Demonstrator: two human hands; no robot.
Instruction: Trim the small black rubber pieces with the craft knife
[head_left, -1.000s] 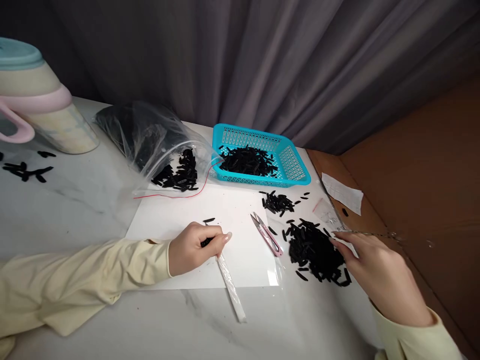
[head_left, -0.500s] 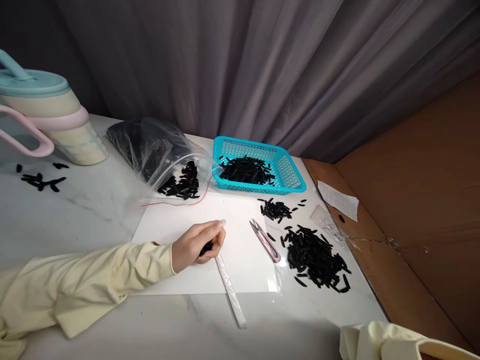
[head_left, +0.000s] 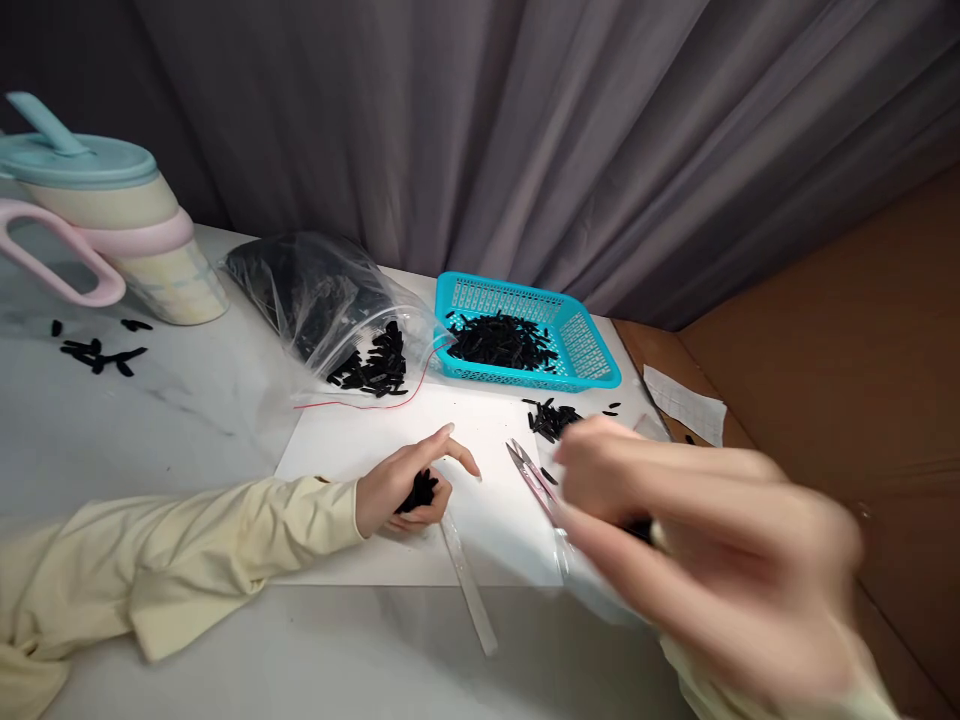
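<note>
Grey curtain (head_left: 525, 130) backs a marble table (head_left: 150, 440) laid with a white sheet (head_left: 480, 440). Left hand (head_left: 409, 483) rests on that sheet, fingers curled around a bunch of black pieces (head_left: 421, 491), forefinger extended. Right hand (head_left: 697, 550) is blurred in mid-air above the loose pile at the sheet's right edge, which it mostly hides; whether its fingers pinch anything cannot be told. Thread snips (head_left: 534, 478) lie between the hands, a clear strip (head_left: 469, 585) just below the left hand. Further pieces sit in the blue basket (head_left: 592, 345) and the plastic bag (head_left: 322, 300). Judgement: good practice means keeping the held bunch aligned, gripped lightly, and steadying the right hand before picking single pieces
</note>
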